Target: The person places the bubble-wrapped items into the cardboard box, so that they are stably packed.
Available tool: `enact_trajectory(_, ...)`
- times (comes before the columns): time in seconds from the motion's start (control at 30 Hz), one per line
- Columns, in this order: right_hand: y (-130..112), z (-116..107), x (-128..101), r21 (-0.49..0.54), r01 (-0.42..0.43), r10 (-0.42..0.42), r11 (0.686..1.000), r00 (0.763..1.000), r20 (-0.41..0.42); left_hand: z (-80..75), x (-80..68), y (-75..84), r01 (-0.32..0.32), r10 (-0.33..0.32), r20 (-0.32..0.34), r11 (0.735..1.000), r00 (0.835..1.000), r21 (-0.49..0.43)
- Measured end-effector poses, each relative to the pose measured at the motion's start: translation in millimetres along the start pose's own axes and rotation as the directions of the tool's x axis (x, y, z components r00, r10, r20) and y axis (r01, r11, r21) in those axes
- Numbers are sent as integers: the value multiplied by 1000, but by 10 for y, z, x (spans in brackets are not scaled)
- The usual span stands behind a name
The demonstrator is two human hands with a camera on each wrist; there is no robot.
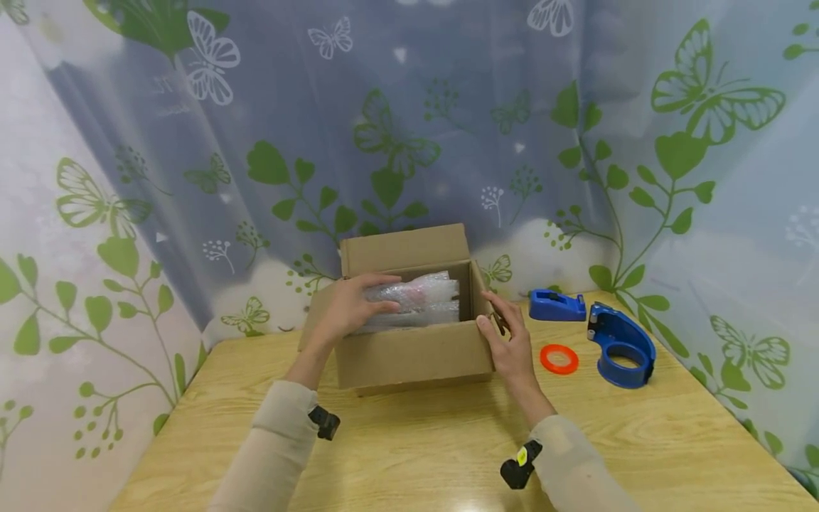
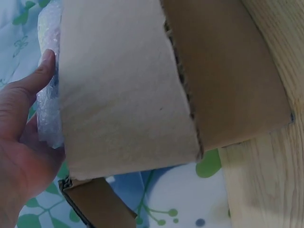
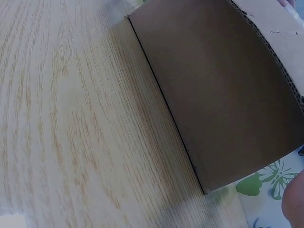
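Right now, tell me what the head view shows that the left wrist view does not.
Only the head view shows the right hand at the box's right side, the blue tape dispenser, the orange ring and a second blue piece. Only the left wrist view shows the flap's corrugated edge close up. Both show the left hand on the bubble wrap, the cardboard box and the wooden table.

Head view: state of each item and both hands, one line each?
cardboard box: open, flaps up, upright on table
bubble wrap bundle: inside box
left hand: flat on bundle
right hand: fingers straight against box's right flap
orange tape core: flat on table
blue tape dispenser: no roll fitted
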State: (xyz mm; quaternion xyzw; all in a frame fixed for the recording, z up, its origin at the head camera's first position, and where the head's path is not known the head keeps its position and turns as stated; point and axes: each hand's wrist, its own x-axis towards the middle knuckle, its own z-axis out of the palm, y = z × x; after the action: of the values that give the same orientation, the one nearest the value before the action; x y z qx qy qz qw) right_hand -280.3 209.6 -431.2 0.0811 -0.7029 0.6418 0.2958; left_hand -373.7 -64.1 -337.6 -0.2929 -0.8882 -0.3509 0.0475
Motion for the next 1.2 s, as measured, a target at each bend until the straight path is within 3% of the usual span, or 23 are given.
enact_trajectory(0.27,1,25,13,0,-2,2,1000,1000,11,41,-1,-3,-32,32,6,999,999,-13)
enact_trajectory(0.47,9,43,15,-8,-10,10,1000,1000,16,66,-14,-33,-92,90,49,995,995,47)
enact_trajectory(0.63,255,42,82,-20,11,-11,1000,1000,26,28,-51,-68,-113,112,20,991,993,68)
enact_trajectory(0.8,241,-22,130,-52,8,-6,999,999,41,-53,-97,-76,-72,70,43,997,997,42)
enact_trajectory(0.93,343,-114,178,-100,18,-12,995,998,56,-79,-134,-95,-65,62,32,992,998,108)
enact_trajectory(1.1,380,-310,196,-212,50,-17,976,988,156,-121,-261,-105,-83,81,24,989,996,121)
enact_trajectory(1.2,277,-480,254,-292,96,-10,952,959,282,-193,-399,-96,-76,74,21,993,997,90)
